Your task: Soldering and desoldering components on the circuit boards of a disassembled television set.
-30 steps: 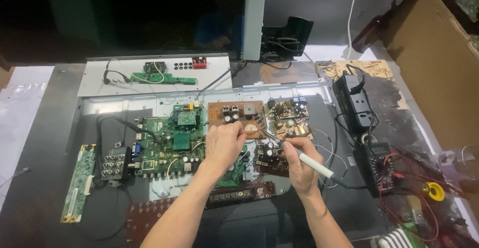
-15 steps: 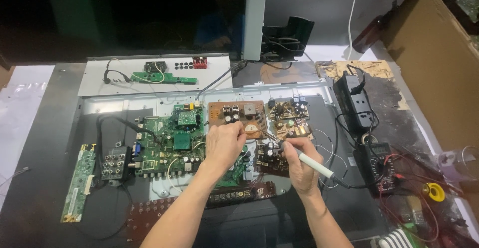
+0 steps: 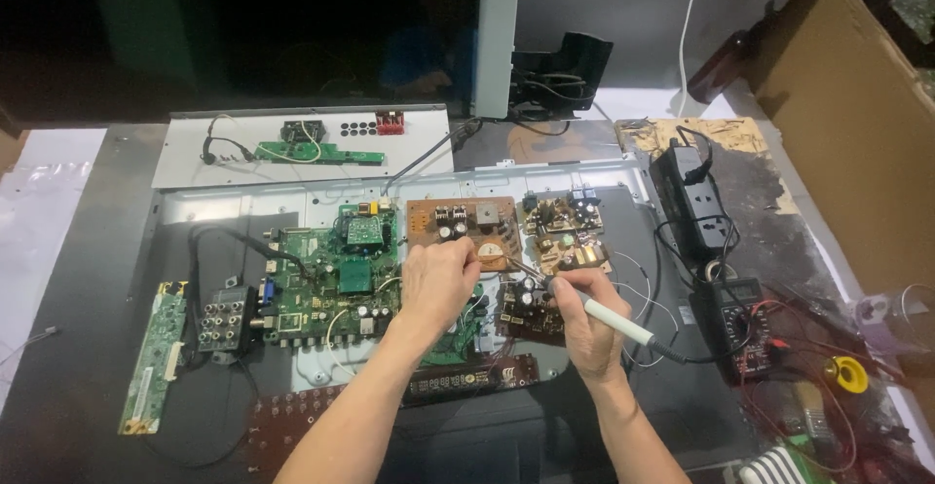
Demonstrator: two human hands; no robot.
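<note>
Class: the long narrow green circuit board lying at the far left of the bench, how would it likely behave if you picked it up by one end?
The narrow green board looks thin and sparsely populated, so probably light. Its long strip shape suggests it may flex slightly when held by one end. It lies flat and loose, so a push would likely slide it, not tip it.

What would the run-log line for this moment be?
left hand: on brown circuit board | right hand: holds soldering iron, tip at board | green main board: at left | multimeter: at right
</note>
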